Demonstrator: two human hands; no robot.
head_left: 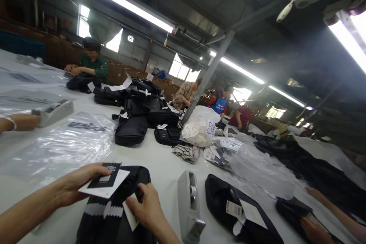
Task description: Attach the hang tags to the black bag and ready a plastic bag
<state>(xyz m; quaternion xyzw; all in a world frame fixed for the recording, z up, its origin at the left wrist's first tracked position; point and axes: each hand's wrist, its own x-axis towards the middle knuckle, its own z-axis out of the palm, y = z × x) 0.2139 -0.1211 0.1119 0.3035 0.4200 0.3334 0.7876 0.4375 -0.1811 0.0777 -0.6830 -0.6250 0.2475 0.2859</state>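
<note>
A black bag (143,175) lies in front of me on the white table, with a jagged white strip (97,210) across it. Above its left side, my left hand (77,183) pinches a black card (110,175) and a white card (121,181). My right hand (148,206) is over the bag's right part, its fingers closed on a small pale tag (130,217). A grey tape dispenser (185,202) stands just right of the bag.
Another tagged black bag (217,198) lies right of the dispenser. Black bags (131,127) pile up ahead, beside a stuffed plastic sack (200,126). Clear plastic bags (82,137) lie left. Other people's hands (27,122) work at both sides.
</note>
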